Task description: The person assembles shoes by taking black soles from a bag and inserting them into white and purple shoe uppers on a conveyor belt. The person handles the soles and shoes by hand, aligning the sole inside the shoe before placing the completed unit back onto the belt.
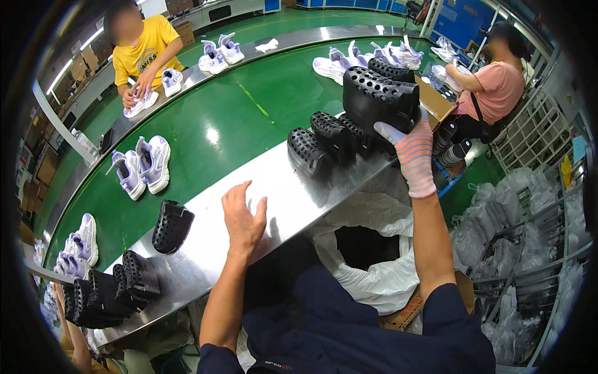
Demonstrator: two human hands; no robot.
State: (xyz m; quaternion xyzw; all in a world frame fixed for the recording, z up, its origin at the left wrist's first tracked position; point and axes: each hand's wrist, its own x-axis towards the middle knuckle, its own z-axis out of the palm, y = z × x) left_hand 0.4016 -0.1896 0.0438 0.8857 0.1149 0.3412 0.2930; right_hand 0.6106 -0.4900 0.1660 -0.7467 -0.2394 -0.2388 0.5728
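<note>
Your right hand (416,159), in a striped knit glove, lifts a black perforated clog (380,96) above the steel surface (293,199) at the edge of the green conveyor belt (249,118). The gloved fingers (389,132) grip the clog's lower edge, holding it up on its side. The clog is matte black, thick-walled and rounded, its upper covered in rows of small oval holes; a second shoe of the same kind shows just behind it.

Your left hand (243,218) is bare and hovers just over the steel surface, fingers loosely spread and holding nothing.

Three more black clogs (330,140) stand in a tight row on the steel just left of your raised hand. A single black clog (171,225) lies at the belt's edge to your left, and a stack of black clogs (109,293) sits further down the steel strip. Pairs of white-and-lilac sneakers (143,165) ride the belt. Across it, a person in a yellow shirt (146,53) handles a sneaker; a person in a pink shirt (495,90) sits at the far right. A white plastic bag (374,274) gapes open below the steel.
</note>
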